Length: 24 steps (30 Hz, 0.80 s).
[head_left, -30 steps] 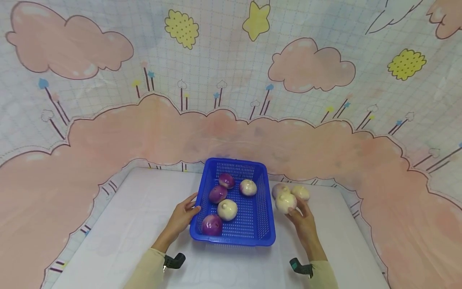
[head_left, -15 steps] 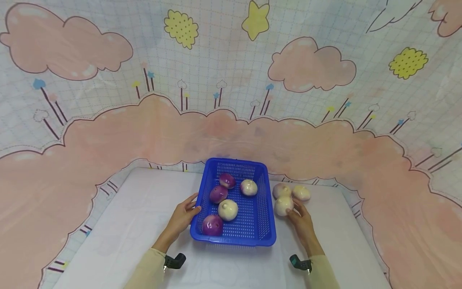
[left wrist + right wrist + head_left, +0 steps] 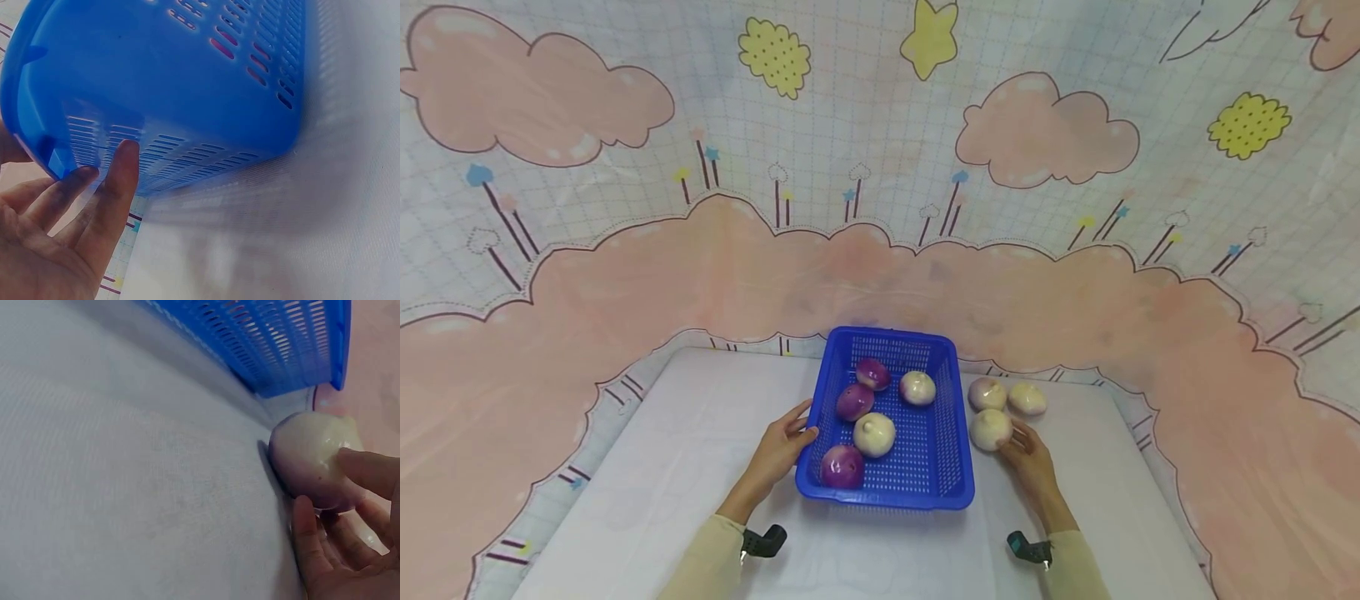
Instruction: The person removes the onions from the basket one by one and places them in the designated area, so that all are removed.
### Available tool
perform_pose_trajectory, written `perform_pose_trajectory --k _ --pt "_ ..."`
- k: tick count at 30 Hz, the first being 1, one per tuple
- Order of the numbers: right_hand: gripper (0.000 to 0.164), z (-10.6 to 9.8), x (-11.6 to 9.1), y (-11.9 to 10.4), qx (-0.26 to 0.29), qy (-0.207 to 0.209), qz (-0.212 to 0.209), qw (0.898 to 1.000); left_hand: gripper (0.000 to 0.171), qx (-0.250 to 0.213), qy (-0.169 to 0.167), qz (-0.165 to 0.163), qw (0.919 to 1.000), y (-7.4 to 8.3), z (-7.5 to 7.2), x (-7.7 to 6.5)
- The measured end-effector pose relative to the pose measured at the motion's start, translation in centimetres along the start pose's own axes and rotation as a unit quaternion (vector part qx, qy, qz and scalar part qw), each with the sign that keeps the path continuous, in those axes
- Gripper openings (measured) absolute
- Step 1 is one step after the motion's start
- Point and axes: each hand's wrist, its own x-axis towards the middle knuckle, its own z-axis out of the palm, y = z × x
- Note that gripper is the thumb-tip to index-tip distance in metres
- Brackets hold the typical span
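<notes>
My left hand [image 3: 781,443] grips the left rim of a blue perforated plastic basket [image 3: 958,467]; in the left wrist view its fingers [image 3: 119,187] lie along the outer wall. The basket holds several glossy onions, including a purple onion [image 3: 842,467] at the near left and a white onion [image 3: 874,435]. Right of the basket, my right hand [image 3: 1032,462] loosely holds a whitish, purple-tinged onion [image 3: 991,430] on the table. The right wrist view shows the thumb over this onion [image 3: 312,456] and the other fingers spread along its side.
Just behind the onion at my right hand are a pale purple onion [image 3: 987,393] and a white onion [image 3: 1027,399]. A white cloth covers the table [image 3: 647,475]. A patterned backdrop [image 3: 880,283] hangs behind the table's far edge.
My right hand has lowered the whitish onion onto the table beside the other two, moving slightly toward me, and its hold has loosened. The left hand and basket stay in place.
</notes>
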Motion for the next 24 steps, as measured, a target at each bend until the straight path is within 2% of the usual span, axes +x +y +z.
perform_pose_trajectory --k 4,11,18,24 --pt "0.062 0.1 -0.5 -0.2 0.003 0.001 0.000 1.000 0.059 -0.005 -0.004 0.003 1.0000 0.2 -0.1 0.0" --pt "0.055 0.1 -0.7 -0.2 0.040 -0.001 0.009 0.999 0.060 -0.009 -0.007 0.003 0.9999 0.3 -0.1 0.0" --pt "0.051 -0.4 -0.9 -0.5 0.027 0.015 0.002 1.000 0.060 -0.001 -0.003 0.001 1.0000 0.3 0.0 0.0" --pt "0.048 -1.3 -1.5 -1.9 0.023 0.035 -0.016 0.999 0.059 -0.007 -0.005 0.006 0.9999 0.3 0.0 0.0"
